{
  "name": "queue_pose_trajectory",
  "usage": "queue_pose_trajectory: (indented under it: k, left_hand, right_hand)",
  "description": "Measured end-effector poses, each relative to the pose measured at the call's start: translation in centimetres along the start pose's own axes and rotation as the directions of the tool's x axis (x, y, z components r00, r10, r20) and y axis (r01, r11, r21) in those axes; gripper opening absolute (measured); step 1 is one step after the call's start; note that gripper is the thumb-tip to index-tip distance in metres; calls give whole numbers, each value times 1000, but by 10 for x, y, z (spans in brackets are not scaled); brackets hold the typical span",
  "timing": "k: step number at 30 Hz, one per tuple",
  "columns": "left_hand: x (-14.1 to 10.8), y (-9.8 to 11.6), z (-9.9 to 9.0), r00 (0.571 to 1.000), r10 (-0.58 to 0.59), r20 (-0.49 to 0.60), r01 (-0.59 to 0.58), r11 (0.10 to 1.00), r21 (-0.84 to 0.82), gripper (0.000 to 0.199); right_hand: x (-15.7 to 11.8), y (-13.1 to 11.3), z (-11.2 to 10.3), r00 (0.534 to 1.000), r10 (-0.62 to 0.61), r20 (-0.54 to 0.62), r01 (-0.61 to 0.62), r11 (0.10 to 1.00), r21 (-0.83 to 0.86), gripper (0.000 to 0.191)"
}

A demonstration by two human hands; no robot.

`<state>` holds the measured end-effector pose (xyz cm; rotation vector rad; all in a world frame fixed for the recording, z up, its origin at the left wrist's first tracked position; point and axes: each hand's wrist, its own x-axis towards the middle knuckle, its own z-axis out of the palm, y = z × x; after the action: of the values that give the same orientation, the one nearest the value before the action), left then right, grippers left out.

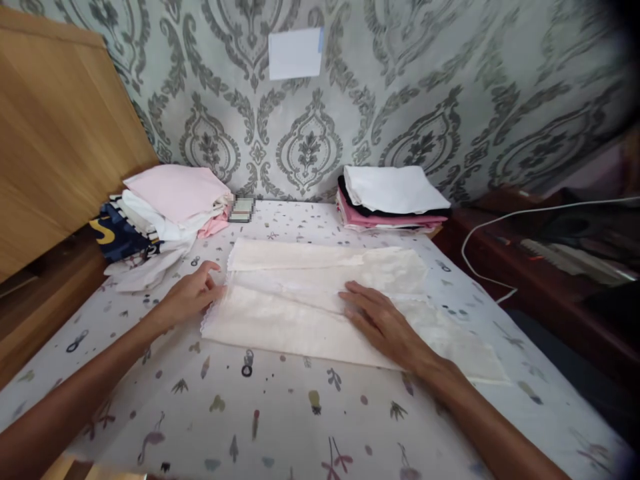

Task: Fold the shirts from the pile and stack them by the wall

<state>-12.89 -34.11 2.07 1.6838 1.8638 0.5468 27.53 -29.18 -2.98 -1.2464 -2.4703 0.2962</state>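
Note:
A cream garment with a scalloped left edge lies spread on the printed cloth surface, its upper part folded inward along the far side. My left hand is at the garment's left edge, thumb and forefinger apart and the other fingers curled; its fingertips meet the scalloped trim. My right hand lies palm down on the middle of the garment, fingers stretched out to the left. Part of the garment extends to the right beyond my right wrist.
A loose heap of clothes sits at the back left, beside a small blurred item. A folded stack stands at the back right. A wooden cabinet borders the left; a white cable runs at right.

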Motion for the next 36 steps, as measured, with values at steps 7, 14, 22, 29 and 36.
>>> queue_pose_trajectory:
  k: [7, 14, 22, 29, 36]
  left_hand:
    - [35, 69, 51, 856, 473, 210, -507, 847, 159, 48]
    - [61, 77, 89, 878, 399, 263, -474, 799, 371, 59]
    - [80, 61, 59, 790, 612, 33, -500, 613, 612, 38]
    - [93, 48, 34, 833, 550, 65, -371, 466, 803, 43]
    - [79, 25, 8, 893, 444, -79, -160, 476, 865, 51]
  right_hand:
    - [71, -19, -1, 992, -124, 22, 125, 991, -45, 46]
    - [113, -2, 34, 988, 133, 78, -119, 980, -161, 54]
    - [106, -6, 31, 986, 156, 63, -149, 983, -107, 53]
    - [102, -10, 24, 983, 167, 71, -161, 983, -87, 53]
    - [103, -5, 26, 986, 157, 62, -152, 984, -89, 51]
